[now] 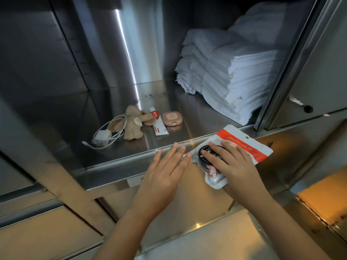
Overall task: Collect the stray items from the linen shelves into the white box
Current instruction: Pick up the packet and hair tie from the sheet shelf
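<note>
Now, pouch: white with an orange band, flat, held at the front lip of the steel shelf, partly over the lip and partly out in front of it.
Pouch axis: long axis runs on a slant from near-left to far-right; the orange-banded end with the hang hole points away and to the right, the plain end points back toward the person.
Pouch contents: a black disc shows through its face.
Right hand: holds the pouch, fingers spread across its top face over the disc; the thumb is out of sight beneath.
Left hand: flat, fingers straight and holding nothing, just beside the pouch's near-left corner; whether a fingertip touches it I cannot tell.
Still on the shelf, left of the pouch: a white charger with its coiled cable, a tan plush toy overlapping the cable, a toothpaste tube with its cap end pointing to the back, and a pink compact just right of the tube.
Further back, right: a linen stack of folded white cloth.
Right edge: a steel cabinet door, close beside the linen.
</note>
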Tool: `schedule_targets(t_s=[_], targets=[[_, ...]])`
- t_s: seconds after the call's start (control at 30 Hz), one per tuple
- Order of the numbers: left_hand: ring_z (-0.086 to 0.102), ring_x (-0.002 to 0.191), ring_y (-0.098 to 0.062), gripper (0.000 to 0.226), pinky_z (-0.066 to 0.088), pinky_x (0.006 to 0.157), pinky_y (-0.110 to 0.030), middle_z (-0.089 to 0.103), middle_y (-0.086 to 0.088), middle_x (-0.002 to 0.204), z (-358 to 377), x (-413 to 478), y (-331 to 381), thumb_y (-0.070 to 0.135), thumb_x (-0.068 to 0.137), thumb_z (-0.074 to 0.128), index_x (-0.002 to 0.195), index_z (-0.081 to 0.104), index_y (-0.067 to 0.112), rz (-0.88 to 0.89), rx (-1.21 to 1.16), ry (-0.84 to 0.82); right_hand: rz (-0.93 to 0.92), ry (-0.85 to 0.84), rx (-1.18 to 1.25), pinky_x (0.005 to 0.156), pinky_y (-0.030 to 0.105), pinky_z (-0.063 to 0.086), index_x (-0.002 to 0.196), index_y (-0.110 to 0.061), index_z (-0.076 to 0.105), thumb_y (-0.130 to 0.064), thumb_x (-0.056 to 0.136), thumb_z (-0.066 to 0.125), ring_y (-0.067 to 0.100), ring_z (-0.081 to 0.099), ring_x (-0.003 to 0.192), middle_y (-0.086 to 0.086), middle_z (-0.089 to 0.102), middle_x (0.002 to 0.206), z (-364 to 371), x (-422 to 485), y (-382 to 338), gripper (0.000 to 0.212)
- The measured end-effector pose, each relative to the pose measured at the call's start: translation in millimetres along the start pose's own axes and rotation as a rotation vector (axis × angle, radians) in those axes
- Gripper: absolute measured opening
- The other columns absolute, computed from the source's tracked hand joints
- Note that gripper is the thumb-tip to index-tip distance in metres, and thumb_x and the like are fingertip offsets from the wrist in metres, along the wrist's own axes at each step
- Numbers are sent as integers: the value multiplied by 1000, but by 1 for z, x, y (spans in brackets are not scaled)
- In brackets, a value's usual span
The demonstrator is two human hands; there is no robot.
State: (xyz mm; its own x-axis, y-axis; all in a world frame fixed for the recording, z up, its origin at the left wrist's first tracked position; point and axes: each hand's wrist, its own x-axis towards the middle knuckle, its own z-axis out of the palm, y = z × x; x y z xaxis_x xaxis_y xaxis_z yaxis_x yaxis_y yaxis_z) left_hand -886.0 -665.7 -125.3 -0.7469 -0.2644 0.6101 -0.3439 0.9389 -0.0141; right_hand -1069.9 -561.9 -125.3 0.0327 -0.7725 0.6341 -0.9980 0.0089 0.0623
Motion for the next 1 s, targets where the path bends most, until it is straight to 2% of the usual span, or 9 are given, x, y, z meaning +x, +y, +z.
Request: schedule_targets(t_s=[0.2, 0.3, 0.37, 0.5, 0.6, 0.67, 0.73, 0.9, 1.0], targets=[[52, 119, -35, 47, 35, 95, -58, 57, -17, 126, 29, 32, -20, 0, 78, 39, 120, 59, 2, -30, 106, -21, -169, 57, 32, 84, 46, 47, 108, -13, 68, -6, 56, 81, 37, 62, 102, 11, 66, 114, 52, 38, 58, 54], [50, 120, -36, 49, 36, 94, -60, 57, -18, 127, 41, 48, -21, -7, 74, 53, 121, 58, 2, -98, 110, -41, -252, 65, 91, 91, 42, 39, 110, -14, 67, -10, 76, 59, 36, 61, 104, 11, 65, 116, 83, 53, 88, 35], [51, 119, -36, 62, 34, 94, -61, 57, -18, 127, 50, 60, -21, -12, 61, 72, 121, 59, 1, -146, 126, -65, -277, 35, 147, 92, 40, 34, 109, -14, 68, -15, 84, 42, 33, 61, 105, 9, 65, 116, 97, 61, 104, 36], [52, 119, -34, 69, 33, 94, -60, 58, -18, 126, 66, 80, -23, -14, 56, 72, 122, 58, 2, -232, 161, -96, -305, -75, 238, 93, 41, 40, 110, -15, 67, -8, 66, 63, 30, 60, 108, 6, 65, 118, 117, 75, 128, 45], [53, 117, -35, 65, 32, 93, -62, 58, -19, 125, 79, 92, -24, -12, 58, 71, 121, 58, 0, -275, 175, -73, -296, -202, 400, 94, 51, 45, 117, -13, 63, -6, 63, 79, 31, 56, 115, 7, 61, 124, 124, 85, 143, 57], [55, 115, -35, 49, 36, 90, -63, 60, -19, 123, 86, 100, -23, -6, 71, 51, 119, 59, 0, -284, 186, -50, -308, -268, 482, 94, 52, 44, 122, -13, 60, -10, 68, 79, 30, 51, 121, 7, 56, 130, 126, 92, 150, 57], [55, 115, -35, 50, 35, 90, -63, 61, -19, 121, 91, 105, -23, -1, 74, 36, 118, 60, 0, -302, 201, -42, -337, -299, 517, 96, 49, 44, 124, -14, 59, -16, 73, 77, 28, 47, 125, 6, 53, 133, 128, 96, 155, 54], [57, 112, -36, 50, 37, 88, -63, 62, -19, 118, 96, 109, -20, -1, 74, 33, 115, 62, -1, -321, 210, -24, -370, -372, 507, 106, 50, 33, 130, -22, 53, -33, 80, 67, 24, 32, 136, 0, 41, 143, 126, 102, 162, 53], [57, 112, -36, 50, 36, 89, -63, 62, -19, 119, 96, 111, -23, -1, 74, 33, 116, 62, -1, -314, 213, -24, -385, -531, 406, 116, 44, 11, 140, -39, 24, -48, 82, 60, 13, 4, 143, -14, 11, 152, 121, 105, 167, 69]])
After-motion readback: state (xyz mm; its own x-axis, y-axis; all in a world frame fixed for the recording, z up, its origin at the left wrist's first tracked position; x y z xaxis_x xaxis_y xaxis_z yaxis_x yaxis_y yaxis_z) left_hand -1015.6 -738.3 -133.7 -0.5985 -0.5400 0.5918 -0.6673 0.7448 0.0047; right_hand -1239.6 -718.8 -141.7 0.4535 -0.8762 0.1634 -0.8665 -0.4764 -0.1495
